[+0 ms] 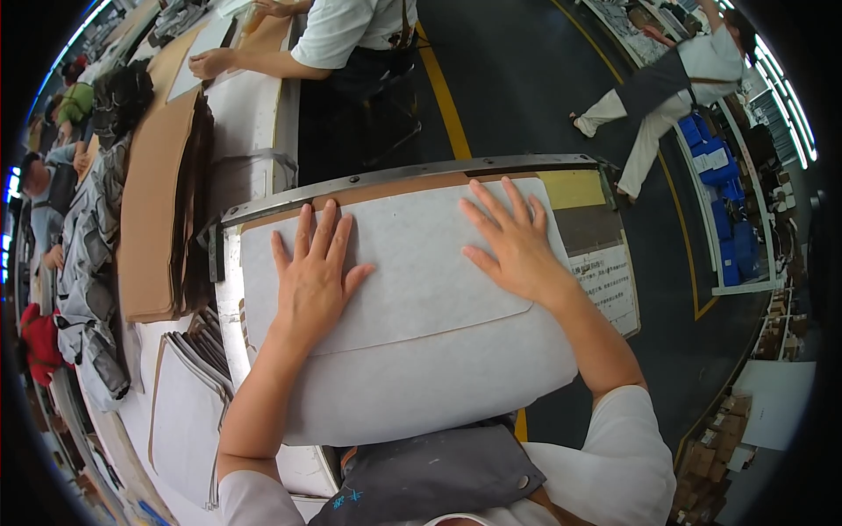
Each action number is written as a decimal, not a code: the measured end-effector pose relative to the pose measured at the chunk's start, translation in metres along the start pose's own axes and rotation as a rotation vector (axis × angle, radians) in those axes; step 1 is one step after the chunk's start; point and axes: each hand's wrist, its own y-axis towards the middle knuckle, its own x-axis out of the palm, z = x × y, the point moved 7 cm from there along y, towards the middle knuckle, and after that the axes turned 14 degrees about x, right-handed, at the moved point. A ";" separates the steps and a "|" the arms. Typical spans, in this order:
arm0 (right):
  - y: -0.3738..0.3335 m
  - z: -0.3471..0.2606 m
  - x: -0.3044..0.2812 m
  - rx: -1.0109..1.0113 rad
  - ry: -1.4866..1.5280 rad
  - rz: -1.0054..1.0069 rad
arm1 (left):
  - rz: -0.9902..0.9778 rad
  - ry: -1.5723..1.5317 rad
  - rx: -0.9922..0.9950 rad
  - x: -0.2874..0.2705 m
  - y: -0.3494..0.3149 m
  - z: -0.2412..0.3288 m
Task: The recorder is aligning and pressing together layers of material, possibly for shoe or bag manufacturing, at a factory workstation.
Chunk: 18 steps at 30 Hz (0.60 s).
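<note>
A white sheet with rounded corners [412, 272] lies flat in front of me, over a larger white sheet [430, 377] that curves down over the near edge. My left hand [314, 280] rests on the left part of the top sheet, fingers spread and pointing away from me. On its right part lies my right hand [519, 252], also flat with fingers apart and fingertips close to the far edge. A strip of brown board [395, 188] shows beyond the sheets, against a riveted metal bar [474, 166]. Neither hand grips anything.
At left stand a thick stack of brown boards [158, 210], white-faced panels [186, 412] and grey fabric pieces [92, 272]. A co-worker [351, 39] works at the far table; another person [675, 79] walks at right. Blue bins [724, 193] sit on a rack.
</note>
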 end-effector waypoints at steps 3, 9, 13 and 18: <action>0.003 -0.003 0.001 -0.007 0.008 -0.007 | 0.019 0.016 -0.032 -0.002 -0.003 -0.002; 0.001 0.001 -0.003 0.007 -0.023 -0.023 | 0.078 0.038 -0.083 -0.006 -0.002 0.005; 0.001 0.002 -0.003 0.044 -0.053 -0.078 | 0.076 0.028 -0.068 -0.006 -0.003 0.008; 0.001 0.000 0.000 0.040 -0.042 -0.087 | 0.085 0.025 -0.074 -0.004 -0.005 0.006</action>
